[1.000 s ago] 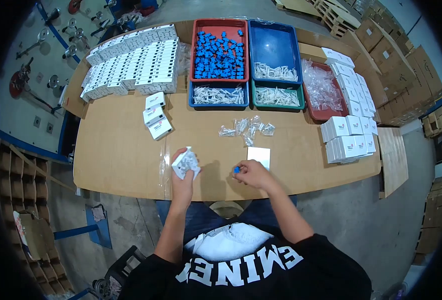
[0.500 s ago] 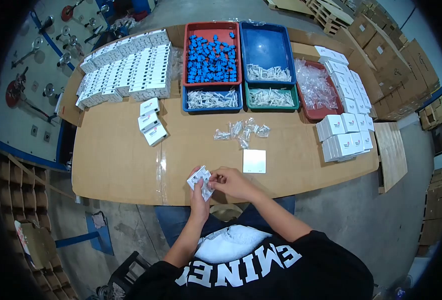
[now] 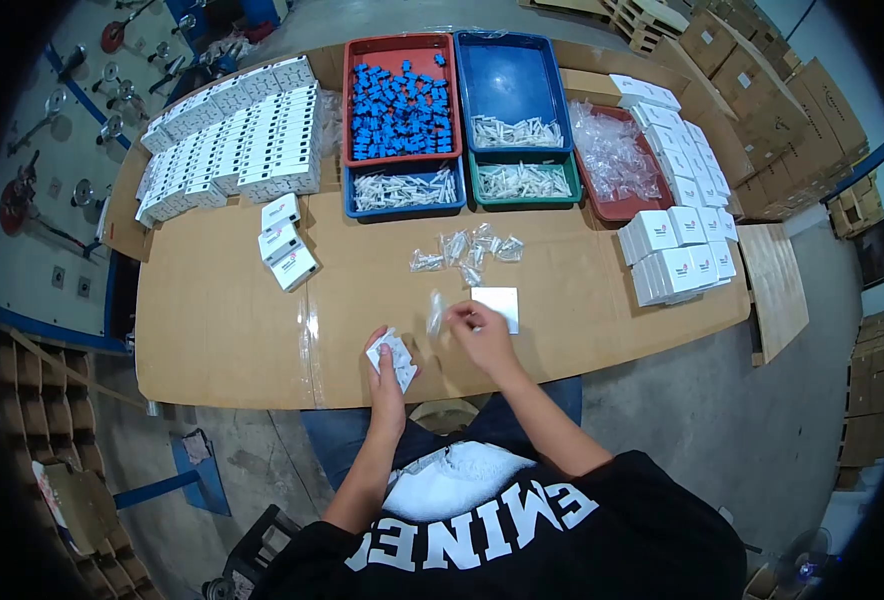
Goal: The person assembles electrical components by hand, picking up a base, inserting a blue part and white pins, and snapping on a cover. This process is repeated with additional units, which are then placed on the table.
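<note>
In my left hand, near the table's front edge, is a white plastic piece, with the thumb lying across it. To the right, my right hand has its fingers curled together and holds a small clear plastic bag by its edge. Just behind those fingers lies a flat white square plate, partly covered by the hand. Several small bags of white parts lie farther back on the cardboard tabletop.
A red tray of blue pieces, a blue tray and smaller trays of white plugs stand at the back. Stacked white boxes stand right, rows of white units left. A red tray holds empty-looking bags.
My right hand has moved away from the white piece, to the right and back, and now has a clear bag at its fingers. The view has shifted slightly.
</note>
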`<move>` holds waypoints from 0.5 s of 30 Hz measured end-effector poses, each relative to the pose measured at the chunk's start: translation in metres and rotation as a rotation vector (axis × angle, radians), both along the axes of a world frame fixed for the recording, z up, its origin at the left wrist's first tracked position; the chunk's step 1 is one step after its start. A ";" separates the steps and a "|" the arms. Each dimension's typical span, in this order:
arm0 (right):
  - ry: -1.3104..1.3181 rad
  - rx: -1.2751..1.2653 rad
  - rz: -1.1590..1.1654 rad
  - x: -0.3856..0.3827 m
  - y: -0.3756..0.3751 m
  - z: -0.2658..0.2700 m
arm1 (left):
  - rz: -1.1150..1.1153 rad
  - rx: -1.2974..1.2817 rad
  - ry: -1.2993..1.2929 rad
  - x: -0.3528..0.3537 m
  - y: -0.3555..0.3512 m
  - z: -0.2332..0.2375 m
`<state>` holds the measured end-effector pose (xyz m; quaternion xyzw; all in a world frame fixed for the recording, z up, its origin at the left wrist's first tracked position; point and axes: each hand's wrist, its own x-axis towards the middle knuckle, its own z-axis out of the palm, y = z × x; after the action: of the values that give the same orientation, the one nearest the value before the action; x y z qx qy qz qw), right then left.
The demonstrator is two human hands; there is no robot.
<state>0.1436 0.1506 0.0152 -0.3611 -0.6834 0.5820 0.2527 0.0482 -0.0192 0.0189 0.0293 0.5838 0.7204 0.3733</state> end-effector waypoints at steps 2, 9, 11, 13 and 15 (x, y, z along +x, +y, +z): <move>-0.204 0.190 -0.115 0.012 0.024 0.018 | 0.010 0.053 -0.081 -0.001 -0.006 -0.004; -0.660 0.389 -0.179 0.049 0.047 0.018 | -0.051 0.195 -0.168 0.004 0.000 0.014; -0.561 0.346 -0.123 0.050 0.053 0.006 | -0.061 0.104 -0.235 0.007 0.008 0.027; -0.172 -0.118 0.132 0.048 0.057 -0.007 | -0.127 0.073 -0.251 0.005 0.005 0.024; -0.060 -0.142 0.161 0.040 0.039 -0.002 | -0.230 0.058 -0.285 0.002 0.003 0.017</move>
<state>0.1839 0.1896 0.0135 -0.3393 -0.6747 0.6361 0.1582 0.0506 -0.0167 0.0361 0.0042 0.4965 0.6865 0.5313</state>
